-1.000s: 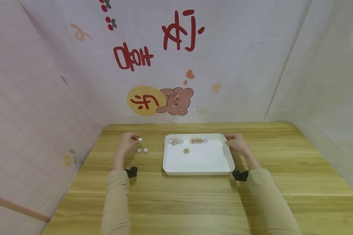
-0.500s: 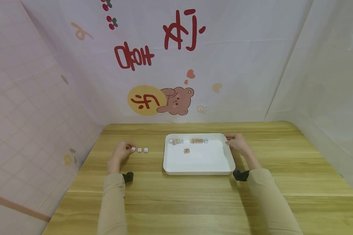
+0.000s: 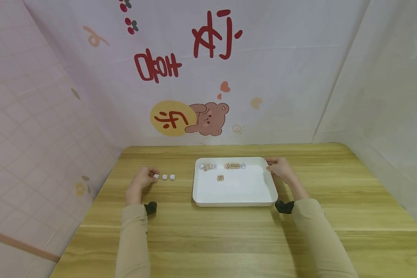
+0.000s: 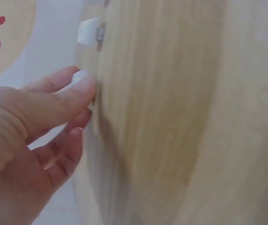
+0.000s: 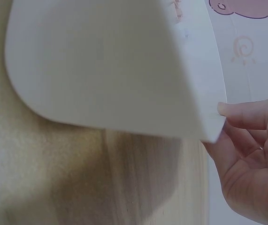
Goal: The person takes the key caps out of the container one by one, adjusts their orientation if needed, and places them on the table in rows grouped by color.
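Note:
My left hand (image 3: 144, 180) pinches a small white keycap (image 4: 80, 76) between thumb and fingertips, at the tabletop. Two more white keycaps stand to its right in the same row, the nearer keycap (image 3: 165, 177) and the farther keycap (image 3: 172, 177). In the left wrist view a neighbouring keycap (image 4: 88, 32) shows a grey stem under it. My right hand (image 3: 280, 168) grips the far right corner of a white tray (image 3: 234, 193), thumb on the rim and fingers below, as the right wrist view shows.
Inside the tray, several small white and brown pieces line the far side, among them a brown keycap-like piece (image 3: 237, 166). Another brown square piece (image 3: 220, 178) lies nearer the middle. Behind the wooden table (image 3: 208, 239) hangs a printed cloth (image 3: 281, 77).
My left hand has come nearer and to the left, bringing its keycap down from behind the other two to the left end of their row. The right hand stays at the tray.

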`<state>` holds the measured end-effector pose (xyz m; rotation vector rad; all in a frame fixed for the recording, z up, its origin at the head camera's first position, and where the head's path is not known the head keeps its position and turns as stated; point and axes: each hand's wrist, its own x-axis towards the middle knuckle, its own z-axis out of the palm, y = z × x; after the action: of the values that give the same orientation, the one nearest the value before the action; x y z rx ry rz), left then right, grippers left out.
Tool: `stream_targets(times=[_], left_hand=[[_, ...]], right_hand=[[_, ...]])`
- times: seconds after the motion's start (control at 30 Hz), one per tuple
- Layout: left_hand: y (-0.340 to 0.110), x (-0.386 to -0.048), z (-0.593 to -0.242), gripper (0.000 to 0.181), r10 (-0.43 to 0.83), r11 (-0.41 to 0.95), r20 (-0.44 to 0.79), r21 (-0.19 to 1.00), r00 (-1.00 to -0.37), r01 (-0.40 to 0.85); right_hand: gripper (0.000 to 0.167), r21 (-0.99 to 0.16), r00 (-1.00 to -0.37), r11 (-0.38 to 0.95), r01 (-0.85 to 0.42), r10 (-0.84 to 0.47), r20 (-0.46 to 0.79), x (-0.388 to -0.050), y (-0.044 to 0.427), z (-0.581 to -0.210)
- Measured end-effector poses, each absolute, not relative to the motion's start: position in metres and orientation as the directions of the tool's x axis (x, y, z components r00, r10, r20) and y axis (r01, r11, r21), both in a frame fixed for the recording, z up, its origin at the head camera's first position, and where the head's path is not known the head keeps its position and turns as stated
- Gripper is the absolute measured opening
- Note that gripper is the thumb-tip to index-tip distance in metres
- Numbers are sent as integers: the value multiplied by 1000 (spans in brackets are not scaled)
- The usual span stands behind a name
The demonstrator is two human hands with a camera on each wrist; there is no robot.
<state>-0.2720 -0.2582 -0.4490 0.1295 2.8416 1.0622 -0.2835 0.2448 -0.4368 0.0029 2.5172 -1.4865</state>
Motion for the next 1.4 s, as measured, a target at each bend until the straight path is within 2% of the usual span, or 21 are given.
stream_targets(times=[0.23,0.43,0.63,0.9,1.4], left_hand=[[-245,-276,-433,45,126,786,-101,616,-987,37],[-204,-287,-416,42,175,768,42,619,-984,163],[-150,-303,-404,33,290,716,149,621,-945,318],[-95,-311,-406,31,390,666,59,671,-919,326],[-62,-321,-432,28,404,640,-13,719,-915,272]], right_hand=[[48,-858,-974,502,105,-123,-191,-282,245,-436],[48,-858,-971,501,117,-124,-205,-282,244,-435],[48,-860,-970,497,116,-130,-206,-282,244,-434],[49,-864,-970,490,112,-134,-202,-281,245,-434],[48,-859,-973,502,103,-126,-191,-282,244,-435]])
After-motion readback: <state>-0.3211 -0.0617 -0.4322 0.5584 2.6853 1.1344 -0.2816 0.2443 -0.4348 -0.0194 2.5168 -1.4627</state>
